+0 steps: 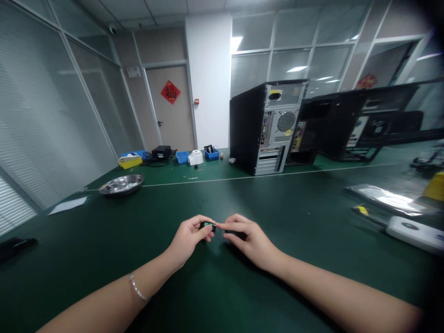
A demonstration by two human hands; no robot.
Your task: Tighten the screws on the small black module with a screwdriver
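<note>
In front of me, my left hand (pixel 189 238) pinches a small black piece with a green circuit board (pixel 208 224) between thumb and fingers, just above the table. My right hand (pixel 251 240) reaches in from the right, and its index fingertip meets the right end of that piece. Its other fingers curl around a dark, flat shape (pixel 237 234) that looks like a small black part; most of it is hidden, so its kind does not show.
Beneath both hands is a green tabletop (pixel 166 282). A metal bowl (pixel 122 185) and a paper sheet (pixel 68 205) lie left. Computer towers (pixel 277 129) and small blue bins (pixel 182 157) stand behind. At right are a white power strip (pixel 418 233) and a clear plastic bag (pixel 388 199).
</note>
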